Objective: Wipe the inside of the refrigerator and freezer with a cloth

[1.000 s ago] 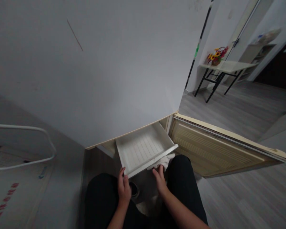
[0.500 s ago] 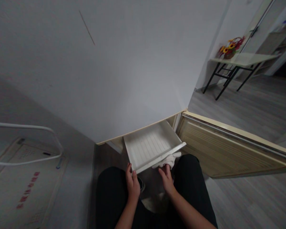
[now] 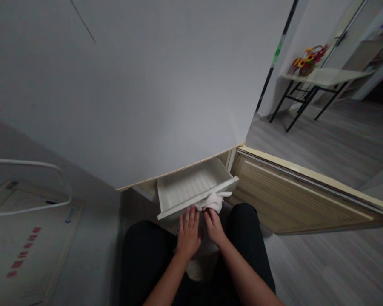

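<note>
A white drawer (image 3: 187, 183) with a ribbed bottom is pulled partway out of the fridge-like cabinet. My left hand (image 3: 189, 233) lies with outstretched fingers against the drawer's front panel, left of the cloth. A bunched white cloth (image 3: 214, 201) is in my right hand (image 3: 214, 226), at the right half of the drawer front. The fingers of that hand are wrapped into the cloth and partly hidden by it.
The cabinet's door (image 3: 293, 195) stands swung out to the right. A large white panel (image 3: 166, 93) rises above the drawer. At left are a white metal bar (image 3: 28, 161) and a board with red writing (image 3: 22, 250). A table (image 3: 328, 77) with flowers (image 3: 308, 61) stands far right.
My left hand has gone from the drawer's left corner to the middle of its front. The cloth, in my right hand, has moved left and up along the front. The drawer sits slightly further in.
</note>
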A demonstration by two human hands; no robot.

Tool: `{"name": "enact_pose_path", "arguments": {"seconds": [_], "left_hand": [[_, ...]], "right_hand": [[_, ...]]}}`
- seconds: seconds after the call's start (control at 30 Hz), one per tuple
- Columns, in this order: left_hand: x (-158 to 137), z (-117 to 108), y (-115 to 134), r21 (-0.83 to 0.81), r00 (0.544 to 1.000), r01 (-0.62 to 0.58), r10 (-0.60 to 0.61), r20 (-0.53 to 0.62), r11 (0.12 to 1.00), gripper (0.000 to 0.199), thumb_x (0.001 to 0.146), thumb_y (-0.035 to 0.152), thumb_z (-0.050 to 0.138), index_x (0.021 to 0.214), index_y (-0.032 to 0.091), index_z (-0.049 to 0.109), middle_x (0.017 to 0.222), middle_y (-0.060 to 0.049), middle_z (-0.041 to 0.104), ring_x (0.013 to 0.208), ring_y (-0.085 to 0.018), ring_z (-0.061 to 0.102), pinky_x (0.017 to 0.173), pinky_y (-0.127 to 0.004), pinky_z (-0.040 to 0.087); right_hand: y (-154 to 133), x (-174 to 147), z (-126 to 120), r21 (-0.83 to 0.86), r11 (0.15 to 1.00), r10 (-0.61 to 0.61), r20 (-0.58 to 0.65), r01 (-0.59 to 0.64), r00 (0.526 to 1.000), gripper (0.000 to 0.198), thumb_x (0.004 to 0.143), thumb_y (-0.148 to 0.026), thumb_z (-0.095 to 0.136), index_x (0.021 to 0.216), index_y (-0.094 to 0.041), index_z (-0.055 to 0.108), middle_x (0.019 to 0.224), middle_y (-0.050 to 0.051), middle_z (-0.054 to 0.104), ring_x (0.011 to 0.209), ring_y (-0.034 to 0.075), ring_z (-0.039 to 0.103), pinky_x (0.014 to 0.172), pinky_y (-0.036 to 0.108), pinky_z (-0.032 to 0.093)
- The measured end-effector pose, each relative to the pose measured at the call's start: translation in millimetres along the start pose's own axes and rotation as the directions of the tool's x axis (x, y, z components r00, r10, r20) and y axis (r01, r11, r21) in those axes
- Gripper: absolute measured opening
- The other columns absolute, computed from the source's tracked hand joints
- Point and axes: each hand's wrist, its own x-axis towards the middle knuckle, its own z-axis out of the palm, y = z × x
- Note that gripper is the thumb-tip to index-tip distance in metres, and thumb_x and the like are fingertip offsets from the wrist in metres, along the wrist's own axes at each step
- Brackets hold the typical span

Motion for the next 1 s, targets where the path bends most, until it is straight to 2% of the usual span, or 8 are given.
{"name": "enact_pose_path", "arguments": {"seconds": [0.07,0.13,0.27,0.4,0.5,0.63,0.8,1.0], "left_hand": [[19.1,4.0,-0.3,0.007,1.0,-0.013,0.013,0.003,1.0,0.065,0.092,0.023,0.056,0.156,0.012,0.046,0.168,-0.018,0.031,0.159,-0.035,0.024,0.129,-0.057,0.017],[36.1,5.8,0.7,0.009,1.0,-0.025,0.025,-0.001,1.0,0.063,0.094,0.023,0.055,0.156,0.014,0.047,0.169,-0.017,0.03,0.159,-0.034,0.023,0.129,-0.056,0.018],[57.2,7.1,2.7,0.018,0.999,-0.021,0.02,0.026,1.0,0.075,0.093,0.024,0.057,0.164,0.021,0.032,0.171,-0.015,0.024,0.16,-0.036,0.02,0.128,-0.06,0.018],[70.5,7.3,-4.3,0.057,0.989,0.0,-0.009,0.147,0.998,0.088,0.086,0.023,0.066,0.165,0.028,0.027,0.173,-0.013,0.018,0.16,-0.039,0.016,0.126,-0.066,0.013],[90.3,2.9,-9.4,0.098,0.986,0.031,-0.046,0.161,0.995,0.087,0.086,0.012,0.06,0.164,0.032,0.029,0.174,-0.011,0.014,0.161,-0.038,0.011,0.125,-0.07,0.008],[126.5,-5.3,-7.3,0.131,0.989,0.067,-0.083,0.124,0.989,0.09,0.084,0.007,0.058,0.164,0.033,0.026,0.175,-0.01,0.008,0.162,-0.039,0.003,0.122,-0.076,0.003],[158.2,-9.8,-12.0,0.122,0.989,0.034,-0.051,0.137,0.992,0.089,0.087,0.028,0.07,0.164,0.032,0.027,0.175,-0.011,0.008,0.161,-0.041,0.005,0.123,-0.073,0.002],[189.5,-13.1,-29.8,0.159,0.994,0.04,-0.055,0.091,0.986,0.09,0.088,0.024,0.07,0.165,0.029,0.025,0.174,-0.013,0.016,0.161,-0.04,0.006,0.126,-0.068,0.004]], "right_hand": [[-5.0,11.3,-4.6,-0.032,0.999,0.005,-0.017,-0.006,1.0,0.028,0.088,-0.041,0.068,0.103,-0.019,0.076,0.106,0.008,0.075,0.103,0.024,0.065,0.098,0.035,0.048],[-6.5,24.0,-10.2,-0.009,0.999,0.043,-0.105,-0.044,0.994,0.026,0.082,-0.043,0.073,0.089,-0.018,0.073,0.089,0.005,0.073,0.087,0.021,0.063,0.086,0.033,0.05],[-4.9,46.6,-21.8,0.209,0.97,0.165,-0.21,-0.12,0.964,0.032,0.074,-0.045,0.078,0.073,-0.02,0.059,0.066,-0.004,0.058,0.065,0.013,0.051,0.066,0.026,0.045],[-4.1,49.3,-26.1,0.406,0.9,0.295,-0.295,-0.161,0.909,0.033,0.073,-0.047,0.078,0.082,-0.02,0.061,0.075,-0.003,0.061,0.064,0.012,0.05,0.059,0.023,0.04],[-0.8,42.0,-23.8,0.547,0.799,0.439,-0.251,-0.247,0.863,0.037,0.069,-0.047,0.082,0.086,-0.02,0.063,0.073,-0.003,0.061,0.059,0.011,0.047,0.053,0.023,0.038],[6.2,40.3,-27.1,0.555,0.792,0.454,-0.257,-0.255,0.853,0.038,0.067,-0.042,0.083,0.095,-0.019,0.069,0.085,-0.001,0.069,0.063,0.01,0.052,0.051,0.02,0.037],[8.9,46.8,-40.6,0.618,0.751,0.502,-0.307,-0.231,0.808,0.038,0.067,-0.039,0.082,0.096,-0.018,0.069,0.091,0.002,0.072,0.065,0.012,0.057,0.048,0.02,0.035],[17.3,29.8,-29.9,0.604,0.703,0.569,-0.161,-0.376,0.806,0.037,0.064,-0.037,0.084,0.09,-0.018,0.067,0.076,-0.002,0.065,0.055,0.008,0.051,0.044,0.018,0.035]]}}
